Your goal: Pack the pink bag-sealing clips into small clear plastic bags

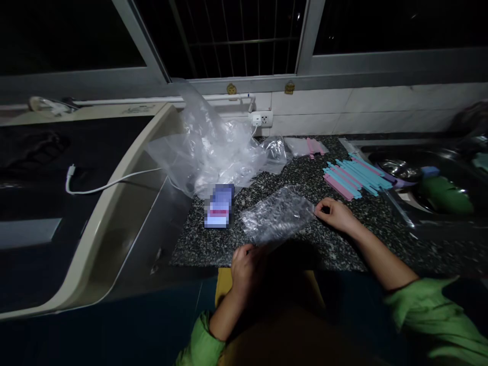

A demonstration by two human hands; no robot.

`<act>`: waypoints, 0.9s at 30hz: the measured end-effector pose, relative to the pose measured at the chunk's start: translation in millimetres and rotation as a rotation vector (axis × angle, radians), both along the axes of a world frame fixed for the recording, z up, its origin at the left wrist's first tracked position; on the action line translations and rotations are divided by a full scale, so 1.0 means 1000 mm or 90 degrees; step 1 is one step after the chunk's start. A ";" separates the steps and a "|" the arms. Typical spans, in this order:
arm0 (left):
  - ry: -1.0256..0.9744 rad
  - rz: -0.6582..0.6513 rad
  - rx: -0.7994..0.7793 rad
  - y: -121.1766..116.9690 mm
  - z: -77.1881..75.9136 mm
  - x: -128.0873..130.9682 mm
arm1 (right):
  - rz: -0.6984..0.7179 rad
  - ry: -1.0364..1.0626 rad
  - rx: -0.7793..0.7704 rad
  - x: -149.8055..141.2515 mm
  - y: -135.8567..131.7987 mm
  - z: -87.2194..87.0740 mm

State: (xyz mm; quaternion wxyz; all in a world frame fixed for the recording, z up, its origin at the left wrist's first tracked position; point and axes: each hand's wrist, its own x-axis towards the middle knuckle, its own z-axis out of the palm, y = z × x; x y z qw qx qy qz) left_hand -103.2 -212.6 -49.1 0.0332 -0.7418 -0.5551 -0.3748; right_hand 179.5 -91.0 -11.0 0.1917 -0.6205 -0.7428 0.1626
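A clear plastic bag [280, 216] lies spread over the dark speckled counter in front of me. My right hand [336, 215] pinches its right corner between thumb and fingers. At the bag's near edge, my left hand [246, 267] has its fingers closed on the plastic, though the fingertips are partly in shadow. Pink and blue flat strips [354, 175] lie in a bundle beyond my right hand. A phone [219, 206] with a lit screen, blurred out, rests left of the bag.
A heap of crumpled plastic bags [217, 152] fills the back left of the counter [328, 251]. Smaller packets [301, 146] lie by the wall, below a socket with a white charger [256, 120]. A sink [412, 203] with dishes is at right, a washing machine [95, 203] at left.
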 end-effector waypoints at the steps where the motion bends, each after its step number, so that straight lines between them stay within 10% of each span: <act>1: 0.008 -0.004 0.013 0.000 0.000 0.000 | -0.003 0.007 -0.002 -0.001 0.000 0.001; 19: 0.071 -0.141 0.072 -0.007 -0.020 0.004 | 0.046 -0.066 0.152 -0.014 -0.001 -0.007; 27: 0.188 -0.280 0.018 0.011 0.008 0.006 | 0.112 -0.092 0.158 -0.008 0.015 -0.012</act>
